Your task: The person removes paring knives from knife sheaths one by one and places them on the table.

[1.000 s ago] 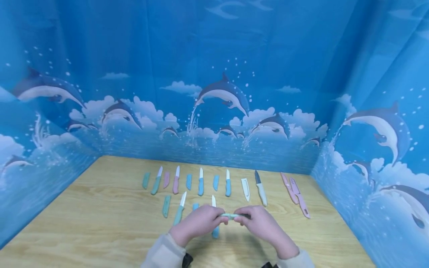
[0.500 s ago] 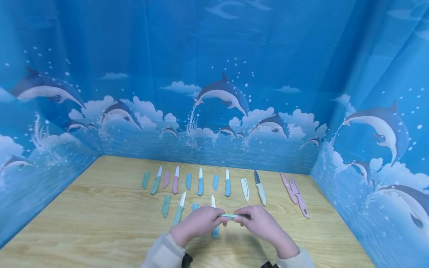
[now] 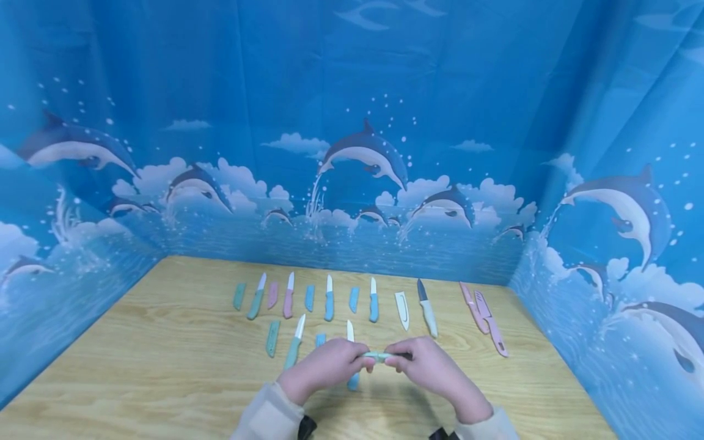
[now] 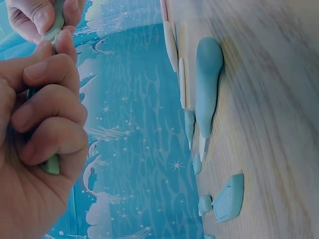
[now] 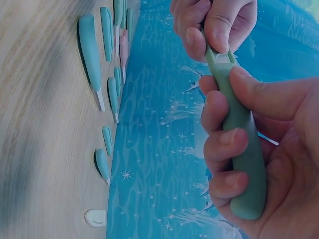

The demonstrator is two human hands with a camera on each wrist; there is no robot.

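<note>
My left hand [image 3: 330,365] and right hand [image 3: 428,370] meet above the table. The right hand grips the green handle of a knife [image 5: 249,169], fingers wrapped round it. A green knife sheath [image 4: 50,165] is held in my left hand's curled fingers. In the right wrist view a short pale bit of blade [image 5: 224,59] shows where sheath and handle meet; the rest of the blade is hidden. Below the left hand lies a blue knife [image 3: 353,382], partly covered, with a blue sheath [image 3: 321,338] half hidden beside it. To their left are a green knife [image 3: 294,351] and green sheath [image 3: 272,339].
Along the back of the wooden table [image 3: 165,366] runs a row of unsheathed knives with sheaths beside them, including a white knife [image 3: 428,318] with dark blade and its white sheath [image 3: 403,311]. Two pink pieces [image 3: 492,327] lie at the right. Dolphin-print curtains [image 3: 352,122] enclose the table.
Both hands stay in almost the same place, still holding the green knife and sheath together. Nothing on the table has moved visibly.
</note>
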